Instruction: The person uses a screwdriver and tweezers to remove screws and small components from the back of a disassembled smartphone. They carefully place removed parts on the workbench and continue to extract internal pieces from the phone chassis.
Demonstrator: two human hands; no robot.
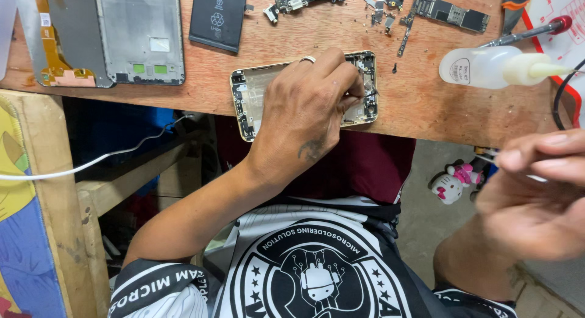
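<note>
The wooden workbench is the biggest thing here, and its near edge runs right under the work. On it, close to that edge, lies an opened phone frame with its insides showing. The left hand rests on top of the frame, fingers pressed together around something tiny near the right end; I cannot tell what it pinches. The right hand is up off the bench, blurry, with fingertips close together, and I cannot tell if it holds a thin tool. The frame sits so near the edge that a push from the left hand could slide it off onto the floor. A black battery lies farther back, and poking it would be bad. A squeeze bottle lies on its side, so it might roll or drip. Loose circuit boards and tiny bits lie scattered, and a sleeve could sweep them away.
</note>
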